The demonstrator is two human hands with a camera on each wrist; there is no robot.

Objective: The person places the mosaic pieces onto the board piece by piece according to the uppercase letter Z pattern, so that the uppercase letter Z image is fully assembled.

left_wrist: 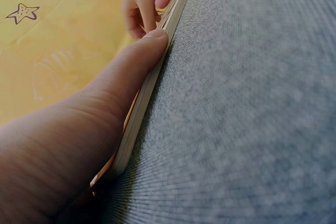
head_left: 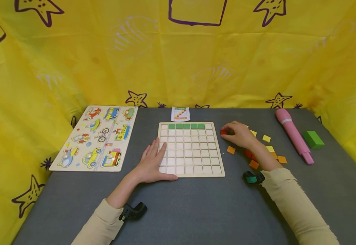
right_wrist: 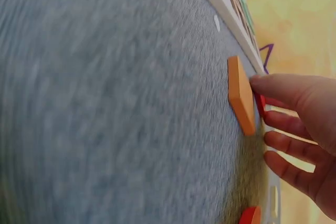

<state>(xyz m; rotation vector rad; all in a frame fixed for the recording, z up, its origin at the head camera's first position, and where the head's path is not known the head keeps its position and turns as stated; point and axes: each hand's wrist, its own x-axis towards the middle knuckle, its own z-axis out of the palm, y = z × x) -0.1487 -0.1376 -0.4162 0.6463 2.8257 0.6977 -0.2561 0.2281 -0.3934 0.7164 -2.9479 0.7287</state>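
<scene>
The picture board (head_left: 93,137) lies in the far left corner of the worktop (head_left: 202,211), and the grid board (head_left: 191,145) lies near the worktop's middle, with five tiles (head_left: 186,126) in the row along its far edge. The card (head_left: 180,114) is just behind the grid board, near the worktop's far edge. To the right of the grid board come the loose tiles (head_left: 266,138), then the microphone-like toy (head_left: 293,134), and then the block (head_left: 313,140), nearest to the worktop's right edge.

The table (head_left: 202,211) leaves passage in front of the grid board (head_left: 192,149); tiles (head_left: 254,164) obstruct rightward.
</scene>
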